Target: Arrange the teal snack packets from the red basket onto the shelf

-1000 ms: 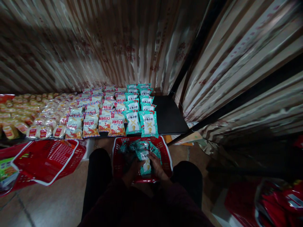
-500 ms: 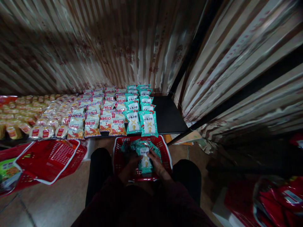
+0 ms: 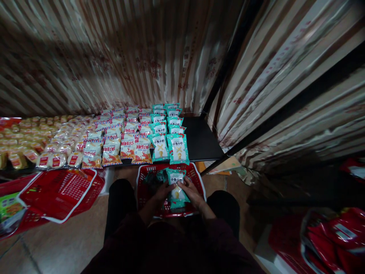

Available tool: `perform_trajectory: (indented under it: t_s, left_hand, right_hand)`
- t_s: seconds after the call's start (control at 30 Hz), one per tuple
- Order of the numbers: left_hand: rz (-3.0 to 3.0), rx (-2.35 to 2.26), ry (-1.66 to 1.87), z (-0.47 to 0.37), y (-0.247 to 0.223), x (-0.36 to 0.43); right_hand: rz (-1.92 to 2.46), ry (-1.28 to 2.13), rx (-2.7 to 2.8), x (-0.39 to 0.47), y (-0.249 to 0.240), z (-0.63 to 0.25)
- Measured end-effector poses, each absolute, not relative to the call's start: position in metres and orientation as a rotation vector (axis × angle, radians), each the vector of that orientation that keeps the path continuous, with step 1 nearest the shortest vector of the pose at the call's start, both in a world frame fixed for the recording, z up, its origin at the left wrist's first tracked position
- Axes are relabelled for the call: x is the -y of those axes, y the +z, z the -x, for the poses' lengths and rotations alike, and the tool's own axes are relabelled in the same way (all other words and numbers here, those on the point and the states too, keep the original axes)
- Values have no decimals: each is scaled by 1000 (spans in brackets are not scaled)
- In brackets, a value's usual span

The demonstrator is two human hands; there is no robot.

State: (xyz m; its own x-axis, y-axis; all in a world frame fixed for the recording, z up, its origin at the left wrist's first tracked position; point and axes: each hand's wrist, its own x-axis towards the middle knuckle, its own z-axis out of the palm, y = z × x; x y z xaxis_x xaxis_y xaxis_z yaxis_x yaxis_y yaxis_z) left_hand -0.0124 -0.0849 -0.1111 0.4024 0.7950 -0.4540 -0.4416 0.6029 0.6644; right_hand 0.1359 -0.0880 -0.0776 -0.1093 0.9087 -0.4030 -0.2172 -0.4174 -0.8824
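Observation:
Between both my hands is a teal and white snack bag (image 3: 177, 179), gripped by its two sides above the red basket (image 3: 142, 190). My left hand (image 3: 164, 192) presses its left side, thumb across the front. On the opposite side my right hand (image 3: 192, 193) holds on in the same way. More teal bags (image 3: 161, 176) lie inside the basket, partly covered by my hands and the held bag. Just beyond the basket, two columns of matching teal bags (image 3: 179, 148) stand on the black shelf (image 3: 202, 142).
Left of the teal bags sit rows of striped snack bags (image 3: 111, 150), then wrapped round cakes (image 3: 58, 160). Another red basket (image 3: 57, 192) with a white handle is on the floor at left. A black post (image 3: 251, 139) slants at right, near red packages (image 3: 339, 236).
The snack bag in my hands has come up slightly, nearer the shelf and more upright. My hands have closed in on its sides. The view has shifted a little.

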Motion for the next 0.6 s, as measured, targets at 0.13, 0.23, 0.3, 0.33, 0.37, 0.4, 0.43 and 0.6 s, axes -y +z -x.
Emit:
perform_trajectory:
  t_s: [0.13,0.23,0.3,0.33,0.37,0.4,0.43,0.6]
  left_hand:
    - [-565,-825,815,13,-96,85]
    - [-580,-813,820,12,-81,85]
    - [-583,-790,831,10,-72,85]
    - [-583,-782,833,9,-69,84]
    - [-582,-777,832,9,-66,84]
    - [-585,-774,832,8,-64,83]
    - [-589,-773,829,7,-62,83]
    - [-626,-741,830,7,-56,82]
  right_hand:
    - [1319,1618,856,83,-68,-139]
    - [1358,1564,835,80,-61,-141]
    - [1375,1535,811,78,-56,-143]
    - [1379,1521,798,77,-53,-143]
    - [1379,1514,787,77,-51,-143]
    - [1376,1510,773,76,-50,-143]
    - [1372,1514,755,76,-49,-143]
    - [1348,1525,646,73,-50,-143]
